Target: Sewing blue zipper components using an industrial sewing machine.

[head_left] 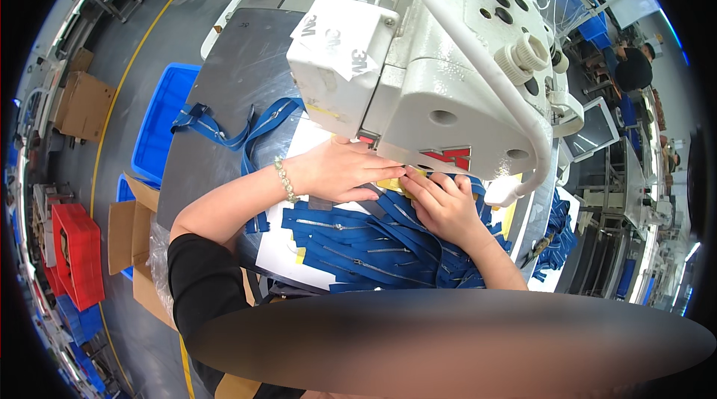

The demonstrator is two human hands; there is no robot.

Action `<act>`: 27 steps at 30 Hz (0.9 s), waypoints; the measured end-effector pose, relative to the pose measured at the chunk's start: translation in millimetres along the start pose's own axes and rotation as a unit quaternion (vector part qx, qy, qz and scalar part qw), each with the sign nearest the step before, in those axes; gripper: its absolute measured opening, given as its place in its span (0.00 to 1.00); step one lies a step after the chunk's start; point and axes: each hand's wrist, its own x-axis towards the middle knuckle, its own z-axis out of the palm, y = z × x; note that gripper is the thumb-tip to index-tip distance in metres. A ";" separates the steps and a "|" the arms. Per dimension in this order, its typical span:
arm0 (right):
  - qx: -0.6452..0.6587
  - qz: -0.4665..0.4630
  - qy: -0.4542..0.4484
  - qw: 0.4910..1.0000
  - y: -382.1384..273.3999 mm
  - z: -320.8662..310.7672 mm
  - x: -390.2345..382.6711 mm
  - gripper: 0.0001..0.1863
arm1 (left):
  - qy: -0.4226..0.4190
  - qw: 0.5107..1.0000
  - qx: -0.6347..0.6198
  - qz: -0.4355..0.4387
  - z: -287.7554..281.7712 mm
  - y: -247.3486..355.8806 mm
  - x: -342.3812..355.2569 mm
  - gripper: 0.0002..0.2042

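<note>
A white sewing machine [418,93] stands over the work surface. Under its head my left hand [336,171] lies with fingers stretched out over the work, a beaded bracelet at its wrist. Beside it, my right hand [444,205] is closed, fingertips pinched near my left fingertips; what they grip is hidden. Many blue zipper tapes [343,253] lie in a pile on white sheets [272,253] below both hands. A blue zipper strip [269,121] trails left across the dark metal tabletop [198,182]. Yellow pieces show beneath the hands and zippers.
Blue bins [160,119] and an open cardboard box [127,235] sit left of the table, near red stacked crates [82,250]. More zippers [553,246] hang at the right edge. A screen [590,126] and a seated person [633,68] are at right.
</note>
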 end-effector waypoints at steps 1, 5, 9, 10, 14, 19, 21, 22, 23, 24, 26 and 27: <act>-0.018 -0.001 -0.003 1.000 -0.9 0.2 -0.8 0.26 | 0.000 1.000 0.000 0.000 0.4 0.3 -0.4 0.28; -0.067 -0.002 -0.007 0.998 -3.7 2.9 -3.6 0.25 | 0.006 1.000 0.026 -0.003 0.6 2.3 -1.5 0.27; -0.072 -0.001 0.002 0.997 -4.5 3.4 -5.2 0.24 | 0.013 1.000 0.011 -0.010 2.7 2.9 -1.5 0.26; -0.076 -0.001 0.002 0.997 -5.0 2.6 -4.7 0.24 | 0.013 1.000 0.011 -0.011 3.5 3.2 -1.8 0.26; -0.116 -0.017 0.013 0.993 -5.3 2.9 -4.2 0.23 | 0.018 0.999 0.034 -0.018 -6.2 11.7 -0.4 0.25; -0.124 -0.014 0.012 0.992 -7.7 0.4 0.8 0.23 | 0.019 0.999 0.041 -0.024 -6.3 14.1 0.6 0.25; -0.122 -0.010 0.007 0.992 -8.1 1.2 2.8 0.22 | 0.050 0.994 0.099 -0.004 -7.2 14.3 0.1 0.24; -0.120 -0.002 0.008 0.993 -8.0 2.1 3.0 0.22 | 0.050 0.994 0.099 -0.004 -6.8 15.1 0.0 0.24; -0.117 0.007 0.010 0.993 -8.0 2.5 3.5 0.21 | 0.055 0.993 0.103 -0.009 -6.2 16.1 -0.2 0.24; -0.118 0.006 0.010 0.993 -7.9 2.2 4.6 0.21 | 0.060 0.992 0.106 -0.013 -5.9 17.5 -0.3 0.24; -0.111 0.008 0.002 0.994 -7.3 1.0 6.9 0.20 | 0.056 0.990 0.127 -0.017 -7.3 22.3 2.4 0.23; -0.112 0.007 0.002 0.994 -7.3 1.6 6.0 0.20 | 0.052 0.987 0.147 -0.022 -8.0 24.2 3.2 0.23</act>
